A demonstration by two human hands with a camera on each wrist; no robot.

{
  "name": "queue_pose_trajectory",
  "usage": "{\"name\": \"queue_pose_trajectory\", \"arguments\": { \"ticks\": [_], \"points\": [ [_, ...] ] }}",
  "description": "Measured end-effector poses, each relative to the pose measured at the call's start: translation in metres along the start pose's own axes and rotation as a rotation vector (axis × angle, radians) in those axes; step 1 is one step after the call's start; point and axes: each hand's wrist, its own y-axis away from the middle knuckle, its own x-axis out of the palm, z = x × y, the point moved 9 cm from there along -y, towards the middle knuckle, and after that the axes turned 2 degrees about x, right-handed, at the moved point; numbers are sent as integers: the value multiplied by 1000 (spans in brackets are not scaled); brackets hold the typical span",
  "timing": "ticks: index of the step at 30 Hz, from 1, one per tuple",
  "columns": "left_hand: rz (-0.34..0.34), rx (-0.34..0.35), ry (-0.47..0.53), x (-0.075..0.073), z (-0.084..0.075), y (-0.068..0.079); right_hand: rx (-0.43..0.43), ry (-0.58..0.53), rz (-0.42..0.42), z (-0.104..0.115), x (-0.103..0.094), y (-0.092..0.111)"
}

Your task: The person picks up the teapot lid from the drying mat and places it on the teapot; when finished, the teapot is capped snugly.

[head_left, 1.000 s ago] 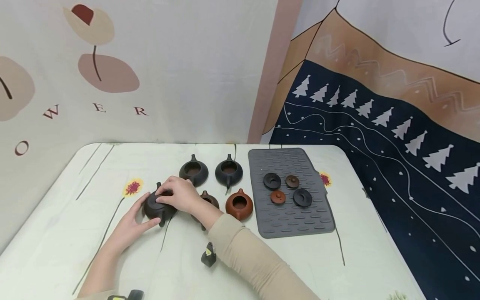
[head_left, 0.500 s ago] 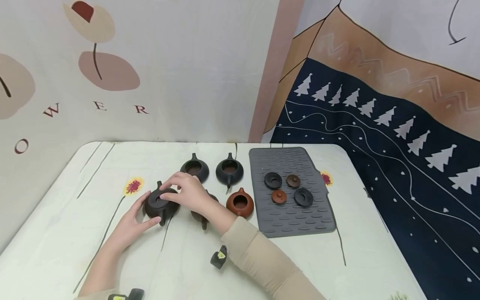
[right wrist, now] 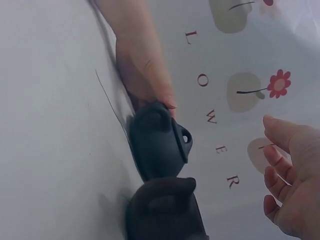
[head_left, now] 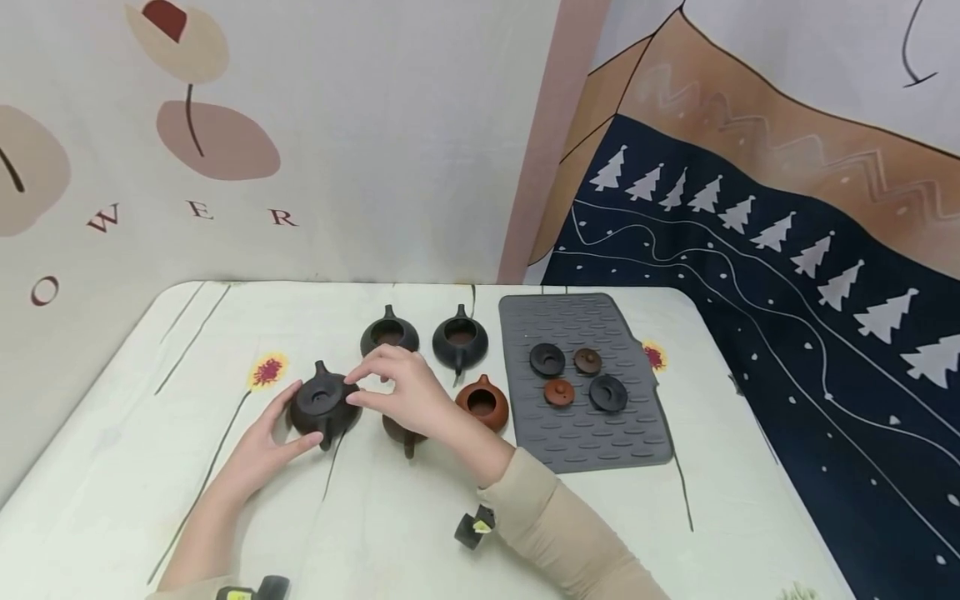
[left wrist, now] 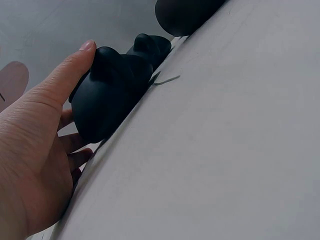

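Note:
A dark lidded teapot [head_left: 324, 415] stands on the table, left of the other pots. My left hand [head_left: 258, 446] holds it from the left; in the left wrist view the thumb is at the handle and the other fingers lie along the body [left wrist: 102, 100]. On top sits its lid [right wrist: 183, 140], whose looped knob shows in the right wrist view. My right hand [head_left: 408, 393] hovers at the teapot's right side with nothing between thumb and fingers, and its fingers are loosely bent in the right wrist view. Beneath that hand, a brown teapot [head_left: 405, 435] is partly hidden.
Two black lidless teapots [head_left: 389, 332] stand behind, with a reddish-brown lidless teapot [head_left: 483, 403] nearer. On the right lies a grey ridged mat [head_left: 592, 446], bearing two black lids [head_left: 608, 393], a brown lid [head_left: 587, 361] and a reddish lid [head_left: 558, 392]. Patterned cloth hangs behind the table.
My right hand has let go of the lid on the dark teapot and moved right, off its top. The left hand stays around the pot.

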Motion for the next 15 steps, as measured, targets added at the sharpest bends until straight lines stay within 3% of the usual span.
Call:
{"name": "queue_pose_trajectory", "arguments": {
  "ticks": [7, 15],
  "points": [
    [-11, 12, 4, -1, -2, 1, -60, -45, -60, 4, -27, 20],
    [-14, 20, 16, -2, -3, 1, -79, -70, -130, -9, -57, 43]
  ]
}}
